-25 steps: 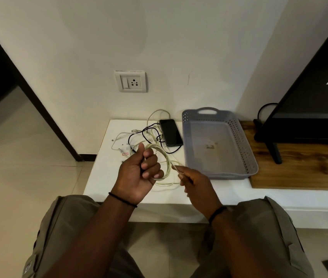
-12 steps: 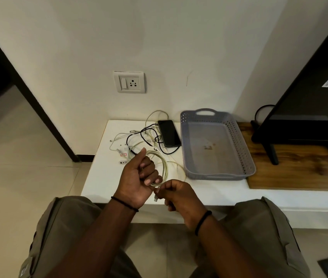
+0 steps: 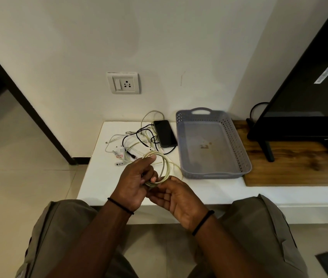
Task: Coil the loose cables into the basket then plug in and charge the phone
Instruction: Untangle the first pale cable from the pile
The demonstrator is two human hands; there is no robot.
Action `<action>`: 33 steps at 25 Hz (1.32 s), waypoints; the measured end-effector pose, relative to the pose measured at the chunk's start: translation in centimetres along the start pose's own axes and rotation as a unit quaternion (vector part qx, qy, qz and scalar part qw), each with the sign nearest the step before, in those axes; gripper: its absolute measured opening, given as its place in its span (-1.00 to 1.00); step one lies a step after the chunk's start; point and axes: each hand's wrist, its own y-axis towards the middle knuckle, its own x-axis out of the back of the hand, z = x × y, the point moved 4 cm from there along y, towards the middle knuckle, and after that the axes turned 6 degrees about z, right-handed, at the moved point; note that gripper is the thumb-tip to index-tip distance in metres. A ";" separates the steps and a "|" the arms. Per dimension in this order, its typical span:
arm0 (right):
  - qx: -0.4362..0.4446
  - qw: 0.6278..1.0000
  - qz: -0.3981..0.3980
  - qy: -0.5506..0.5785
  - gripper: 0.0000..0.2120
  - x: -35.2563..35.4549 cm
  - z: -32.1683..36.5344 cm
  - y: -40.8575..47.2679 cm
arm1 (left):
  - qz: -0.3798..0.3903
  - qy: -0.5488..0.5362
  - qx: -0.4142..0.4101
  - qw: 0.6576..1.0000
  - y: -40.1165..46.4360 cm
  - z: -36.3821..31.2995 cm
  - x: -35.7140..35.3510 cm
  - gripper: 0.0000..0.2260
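A white ledge (image 3: 99, 183) runs along a plain white wall, with tiled floor below and the person's knees in front of it.

Nearest the camera, both hands meet above the front edge of the ledge. The left hand (image 3: 137, 183) holds the cream cable coil (image 3: 164, 169), with fingers curled through the loops and the thumb raised along the top of the coil. The right hand (image 3: 176, 197) lies palm up just below, its fingertips touching the lower arc of the coil; whether they pinch the cable end cannot be told. One second ago the right hand was out to the right, drawing a free length of cable toward the coil. Half a second ago it was closing in with the end. Now no long tail trails across the ledge, and the hands are together. Judgement: the first cable is nearly coiled and is ready to be secured and placed.

Behind the hands, the remaining loose cables (image 3: 137, 140), black and white, lie tangled with a white plug adapter (image 3: 119, 150). The phone (image 3: 165, 133) rests face up at the right edge of the tangle, not visibly connected. The grey basket (image 3: 245, 157) stands just right of the phone and holds no cable. The wall socket (image 3: 126, 83) above has nothing plugged in.
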 end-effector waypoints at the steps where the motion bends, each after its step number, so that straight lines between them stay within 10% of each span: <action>1: 0.005 1.000 -0.003 0.005 -0.72 0.0 -0.1 0.0 | 0.004 0.025 -0.009 1.000 0.0 -0.1 0.0 -0.61; 10: 0.130 0.981 -0.139 -0.025 -0.82 0.7 1.2 -0.1 | 0.020 0.256 -0.132 0.957 0.3 0.3 0.1 -0.66; 20: -0.009 0.998 -0.052 -0.037 -0.84 0.3 1.3 -0.6 | -0.045 0.090 -0.127 0.987 1.1 1.2 1.9 -0.75; 33: 0.097 0.994 -0.035 -0.037 -0.81 1.0 1.4 -0.1 | -0.040 0.143 -0.140 0.979 1.1 1.5 1.1 -0.78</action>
